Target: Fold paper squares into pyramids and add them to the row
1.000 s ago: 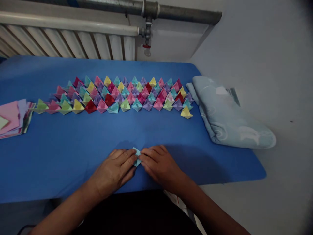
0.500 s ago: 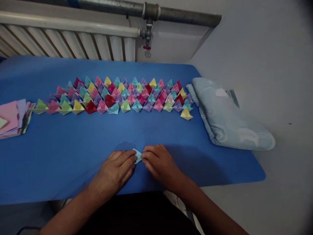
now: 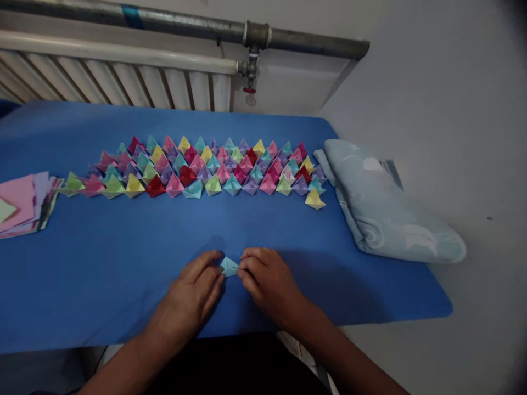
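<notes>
Between my hands, low over the blue table (image 3: 135, 247), is a small light-blue folded paper (image 3: 229, 266) with a pointed top. The fingers of my left hand (image 3: 191, 291) pinch its left corner. My right hand (image 3: 269, 280) grips its right corner between thumb and fingers. Beyond them, several rows of small folded paper boats (image 3: 233, 185) in many colours stand close together. A yellow boat (image 3: 315, 199) sits at the near right end of these rows.
A stack of coloured paper sheets (image 3: 20, 200) lies at the left. On the right is a folded light-blue cloth (image 3: 382, 203) against the wall. Behind the table are a white radiator (image 3: 123, 79), a metal pipe (image 3: 189, 26) and a red-handled valve (image 3: 249, 89).
The light-blue paper now shows a raised point and folds facing me, where it looked flat before. My left fingers have shifted on its left side. The whole view has moved slightly.
</notes>
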### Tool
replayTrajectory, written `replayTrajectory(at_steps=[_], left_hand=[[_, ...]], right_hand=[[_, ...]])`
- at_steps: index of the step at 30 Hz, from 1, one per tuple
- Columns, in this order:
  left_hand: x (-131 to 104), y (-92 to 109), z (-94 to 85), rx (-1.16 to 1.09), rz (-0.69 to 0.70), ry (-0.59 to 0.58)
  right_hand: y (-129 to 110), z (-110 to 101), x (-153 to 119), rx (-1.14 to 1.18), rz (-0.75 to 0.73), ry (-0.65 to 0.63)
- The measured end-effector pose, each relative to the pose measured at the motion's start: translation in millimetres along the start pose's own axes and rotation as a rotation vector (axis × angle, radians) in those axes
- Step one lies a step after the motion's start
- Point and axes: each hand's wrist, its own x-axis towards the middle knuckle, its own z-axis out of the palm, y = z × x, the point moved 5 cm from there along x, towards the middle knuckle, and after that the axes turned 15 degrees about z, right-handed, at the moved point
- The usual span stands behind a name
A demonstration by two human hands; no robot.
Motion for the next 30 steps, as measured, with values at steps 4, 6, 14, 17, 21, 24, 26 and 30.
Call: replayTrajectory(at_steps=[4, 6, 14, 17, 21, 24, 26, 30], left_hand=[[5, 0, -2.3, 0.002, -0.044, 0.047], [8, 0, -4.2, 0.013, -0.046, 0.072], [11, -7, -1.5, 0.011, -0.087, 0.112], [11, -7, 0.4, 0.029, -0.091, 0.098], [11, -9, 1.6, 0.038, -0.094, 0.082], [11, -9, 1.8, 0.048, -0.084, 0.082], [10, -9, 1.9, 0.064, -0.071, 0.074], [8, -8, 0.6, 0.127, -0.059, 0.016]], right_hand=[[0, -1, 3, 0.001, 0.058, 0.01], [0, -2, 3, -0.005, 0.076, 0.017], [-1, 0, 3, -0.013, 0.096, 0.054], [0, 1, 4, -0.019, 0.107, 0.059], [0, 2, 3, -0.006, 0.133, 0.063], [0, 2, 3, 0.018, 0.145, 0.071], [-1, 2, 3, 0.026, 0.151, 0.064], [-2, 1, 6, 0.001, 0.177, 0.013]])
